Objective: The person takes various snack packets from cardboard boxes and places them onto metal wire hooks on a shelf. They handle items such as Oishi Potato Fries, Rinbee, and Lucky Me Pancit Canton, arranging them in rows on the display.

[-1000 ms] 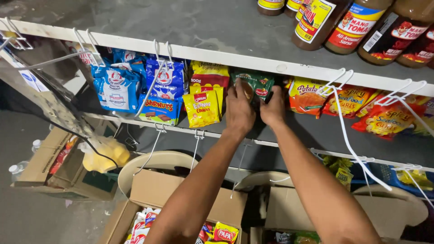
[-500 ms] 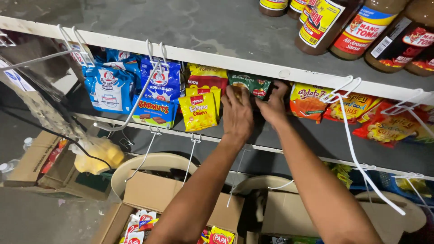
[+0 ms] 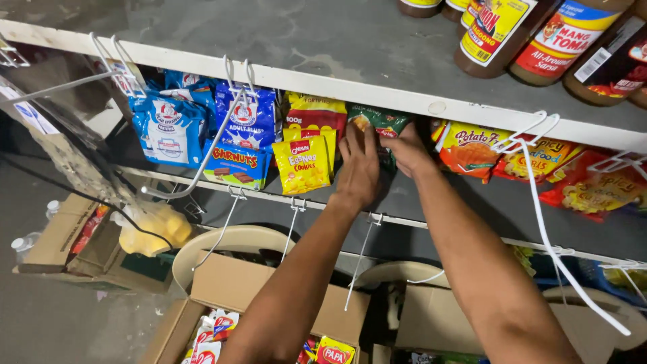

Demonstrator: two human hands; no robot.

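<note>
Green pkt (image 3: 385,125) btwn 2 hands' fingertips (image 3: 367,135)

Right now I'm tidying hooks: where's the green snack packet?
Head view, centre: the green packet hangs under the white shelf edge, behind both hands, between yellow cookie packs and orange chips.

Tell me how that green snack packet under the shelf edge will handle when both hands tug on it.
The green snack packet looks like thin glossy film, so it will probably crumple and feel slippery. It seems small and puffy, so likely light. Hanging among neighbours such as the yellow cookie packet, it may swing as the left hand and right hand work it.
</note>
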